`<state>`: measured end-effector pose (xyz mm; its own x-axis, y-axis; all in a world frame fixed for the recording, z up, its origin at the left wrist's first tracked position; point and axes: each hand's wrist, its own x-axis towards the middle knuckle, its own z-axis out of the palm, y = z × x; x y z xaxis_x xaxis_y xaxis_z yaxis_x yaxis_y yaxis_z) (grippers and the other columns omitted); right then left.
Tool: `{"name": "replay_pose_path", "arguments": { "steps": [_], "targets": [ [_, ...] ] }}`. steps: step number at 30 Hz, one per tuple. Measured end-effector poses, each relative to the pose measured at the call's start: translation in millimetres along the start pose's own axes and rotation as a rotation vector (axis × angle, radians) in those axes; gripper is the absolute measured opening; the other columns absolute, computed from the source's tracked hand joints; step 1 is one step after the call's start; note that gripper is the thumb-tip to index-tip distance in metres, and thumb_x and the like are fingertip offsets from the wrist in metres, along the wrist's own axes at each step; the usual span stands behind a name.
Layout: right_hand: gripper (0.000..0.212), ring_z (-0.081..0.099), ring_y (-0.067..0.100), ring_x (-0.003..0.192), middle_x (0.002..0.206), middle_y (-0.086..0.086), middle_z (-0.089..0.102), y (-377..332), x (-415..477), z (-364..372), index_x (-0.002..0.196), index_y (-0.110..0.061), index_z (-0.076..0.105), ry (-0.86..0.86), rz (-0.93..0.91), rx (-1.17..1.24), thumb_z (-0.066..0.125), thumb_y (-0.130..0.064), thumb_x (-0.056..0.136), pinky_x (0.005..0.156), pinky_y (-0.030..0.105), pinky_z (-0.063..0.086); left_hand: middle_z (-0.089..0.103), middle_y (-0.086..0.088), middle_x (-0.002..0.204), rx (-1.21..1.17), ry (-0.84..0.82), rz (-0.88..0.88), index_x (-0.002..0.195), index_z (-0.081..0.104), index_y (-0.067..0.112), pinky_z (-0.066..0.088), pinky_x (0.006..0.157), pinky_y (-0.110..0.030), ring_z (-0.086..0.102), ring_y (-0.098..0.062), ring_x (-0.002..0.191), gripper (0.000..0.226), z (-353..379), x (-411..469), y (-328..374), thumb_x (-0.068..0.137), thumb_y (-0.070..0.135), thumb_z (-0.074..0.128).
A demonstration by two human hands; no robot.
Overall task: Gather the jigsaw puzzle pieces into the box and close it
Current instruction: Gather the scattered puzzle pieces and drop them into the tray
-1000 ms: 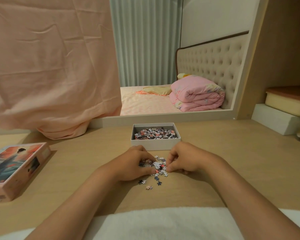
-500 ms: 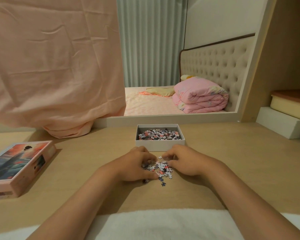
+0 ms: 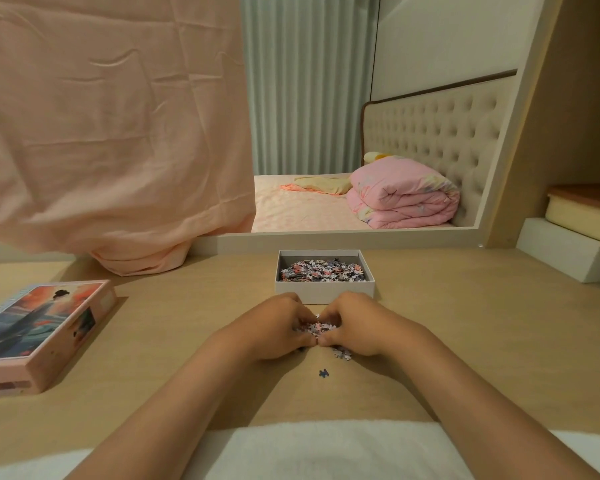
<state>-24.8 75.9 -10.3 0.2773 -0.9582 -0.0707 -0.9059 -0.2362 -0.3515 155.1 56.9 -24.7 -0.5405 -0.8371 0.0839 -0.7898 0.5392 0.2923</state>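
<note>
Before the box [image 3: 324, 294], left hand [image 3: 274, 327] and right hand [image 3: 357, 325] are clutching pieces [image 3: 317, 329] on the desk [image 3: 187, 341]; bed [image 3: 302, 206] lying beyond.

A box [image 3: 324, 294] is set mid-table [image 3: 482, 341], with pieces [image 3: 321, 271] held in it. Just before it a pile [image 3: 317, 329] is cupped between the left hand [image 3: 274, 327] and right hand [image 3: 357, 325], and a lone piece [image 3: 323, 373] is seen nearer, apart. A lid [image 3: 39, 327] is laid well left, with a cloth [image 3: 111, 133] hung behind it.

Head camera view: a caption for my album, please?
Left hand and right hand scoop loose puzzle pieces together before the open box; one stray piece lies nearer, the lid far left.
</note>
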Motion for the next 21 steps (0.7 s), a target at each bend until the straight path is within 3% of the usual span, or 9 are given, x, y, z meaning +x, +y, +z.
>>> {"name": "replay_pose_path", "arguments": {
  "steps": [4, 7, 10, 13, 16, 18, 21],
  "targets": [
    [0.043, 0.062, 0.016, 0.104, 0.12, 0.001, 0.067, -2.5, 3.6, 0.6, 0.123, -0.024, 0.069, 0.05, 0.025, 0.051, 0.077, -0.036, 0.083, 0.088, 0.029, 0.05, 0.057, 0.009, 0.096, -0.06, 0.087, -0.033, 0.113, 0.07, 0.024, 0.038, 0.066, -0.016, 0.053, -0.007, 0.081, 0.03, 4.0, 2.7, 1.7, 0.085, 0.038, 0.072],
    [0.033, 0.062, 0.015, 0.097, 0.112, 0.0, 0.068, -4.9, 7.2, 2.5, 0.116, -0.024, 0.072, 0.07, 0.026, 0.066, 0.077, -0.03, 0.083, 0.082, 0.028, 0.051, 0.065, 0.008, 0.093, -0.157, 0.126, -0.075, 0.101, 0.071, 0.022, 0.04, 0.063, -0.013, 0.057, -0.006, 0.079, 0.022, 8.0, 5.8, -0.4, 0.082, 0.031, 0.076],
    [0.024, 0.064, 0.014, 0.081, 0.099, 0.001, 0.07, -4.8, 12.4, 1.1, 0.107, -0.022, 0.074, 0.084, 0.052, 0.129, 0.076, -0.022, 0.084, 0.069, 0.026, 0.053, 0.068, 0.006, 0.089, -0.246, 0.119, -0.093, 0.092, 0.069, 0.022, 0.046, 0.066, -0.019, 0.061, -0.009, 0.079, 0.017, 7.5, 11.7, -4.4, 0.08, 0.029, 0.078],
    [0.012, 0.061, 0.016, 0.05, 0.08, 0.009, 0.069, -2.0, 14.4, 1.5, 0.095, -0.013, 0.072, 0.069, 0.15, 0.499, 0.073, -0.005, 0.086, 0.05, 0.027, 0.052, 0.069, 0.004, 0.082, -0.345, 0.112, -0.096, 0.088, 0.068, 0.02, 0.048, 0.067, -0.025, 0.061, -0.01, 0.072, 0.015, 2.7, 19.1, -8.1, 0.08, 0.026, 0.078],
    [0.015, 0.052, 0.02, 0.046, 0.066, 0.01, 0.068, 0.6, 18.1, -10.5, 0.085, -0.006, 0.074, 0.119, 0.181, 0.83, 0.072, 0.008, 0.082, 0.049, 0.026, 0.045, 0.068, 0.001, 0.073, -0.474, 0.146, -0.096, 0.088, 0.068, 0.013, 0.048, 0.061, -0.027, 0.058, -0.01, 0.062, 0.014, -8.5, 31.4, -9.1, 0.081, 0.02, 0.077],
    [0.014, 0.054, 0.017, 0.047, 0.065, 0.002, 0.068, 1.3, 25.1, -29.4, 0.086, -0.01, 0.076, 0.17, 0.145, 0.768, 0.074, 0.004, 0.082, 0.046, 0.022, 0.046, 0.07, 0.001, 0.074, -0.53, 0.186, -0.083, 0.089, 0.068, 0.012, 0.045, 0.062, -0.027, 0.056, -0.009, 0.062, 0.014, -22.8, 44.6, -9.0, 0.081, 0.019, 0.077],
    [0.012, 0.057, 0.016, 0.05, 0.077, 0.007, 0.07, 1.9, 43.0, -55.8, 0.088, -0.011, 0.075, 0.296, 0.092, 0.706, 0.076, -0.001, 0.081, 0.05, 0.022, 0.05, 0.072, -0.011, 0.081, -0.505, 0.259, -0.046, 0.088, 0.068, 0.015, 0.045, 0.063, -0.03, 0.057, -0.014, 0.065, 0.015, -46.8, 67.9, -8.1, 0.081, 0.023, 0.079]
  ]
}}
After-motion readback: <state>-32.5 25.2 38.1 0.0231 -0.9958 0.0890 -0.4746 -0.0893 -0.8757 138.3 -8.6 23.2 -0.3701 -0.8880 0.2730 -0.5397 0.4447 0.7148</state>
